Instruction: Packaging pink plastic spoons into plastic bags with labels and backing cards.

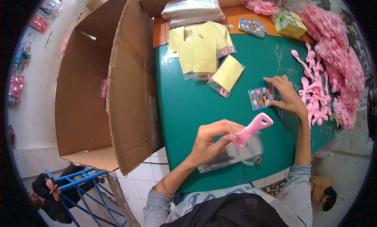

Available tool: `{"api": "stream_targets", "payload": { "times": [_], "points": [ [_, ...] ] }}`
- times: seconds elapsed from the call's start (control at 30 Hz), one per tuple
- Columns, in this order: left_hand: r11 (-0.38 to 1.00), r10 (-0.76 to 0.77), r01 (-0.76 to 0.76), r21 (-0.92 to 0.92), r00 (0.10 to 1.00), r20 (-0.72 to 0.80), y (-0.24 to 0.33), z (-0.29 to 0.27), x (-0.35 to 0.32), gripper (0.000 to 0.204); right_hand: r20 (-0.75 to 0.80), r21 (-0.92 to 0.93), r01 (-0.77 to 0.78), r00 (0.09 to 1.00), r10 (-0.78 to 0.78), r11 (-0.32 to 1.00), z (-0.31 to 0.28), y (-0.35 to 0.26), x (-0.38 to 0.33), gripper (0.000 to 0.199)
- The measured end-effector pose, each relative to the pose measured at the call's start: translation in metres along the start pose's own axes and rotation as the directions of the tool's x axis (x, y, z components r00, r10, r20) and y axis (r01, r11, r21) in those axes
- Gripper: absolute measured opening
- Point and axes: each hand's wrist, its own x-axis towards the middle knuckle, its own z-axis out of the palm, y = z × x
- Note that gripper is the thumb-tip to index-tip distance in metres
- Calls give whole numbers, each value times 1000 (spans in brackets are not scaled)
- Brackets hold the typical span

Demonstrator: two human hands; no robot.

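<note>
My left hand [214,138] pinches a pink plastic spoon [253,129], its handle with a hole at the end pointing up and right. The bowl end is hidden by my fingers. Below that hand lies a stack of clear plastic bags [226,158] at the table's near side. Farther right, my right hand [288,95] has its fingers spread, the thumb touching the edge of a small blue printed card [260,99] that lies on the green table [188,121]. Left of the card rests a bagged pink spoon with a yellow card [227,74].
A pile of bagged yellow cards [202,50] lies at the far left of the table. Loose pink spoons [314,87] and a heap of bundled ones [337,58] line the right side. A tall cardboard box [129,85] stands against the left edge. Farther back are card stacks [288,23].
</note>
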Motion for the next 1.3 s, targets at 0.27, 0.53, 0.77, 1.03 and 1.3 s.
{"api": "stream_targets", "payload": {
  "times": [0.27, 0.53, 0.77, 1.03, 1.3],
  "points": [
    [978, 27, -54, -200, 991, -131, -7, -1, -5, 18, 94, 13, 10, 995, -12, 1000, 13, 12, 6, 47],
    [985, 20, -39, -168, 993, -117, -4, 2, -4, 31, 170, 100, -68, 984, 50, 993, 3, 4, 11, 34],
    [954, 92, -111, -278, 993, -79, -5, -1, 1, 19, 23, 285, -17, 1000, 11, 958, 0, -8, 5, 29],
    [944, 245, -269, -191, 959, -140, 2, -16, 18, 19, -260, 305, 96, 966, -14, 947, -22, -60, -6, 34],
    [997, -72, 72, 42, 997, 7, 28, -20, 26, 19, -574, 626, 216, 778, 255, 750, -34, -105, -32, 25]
  ]
}}
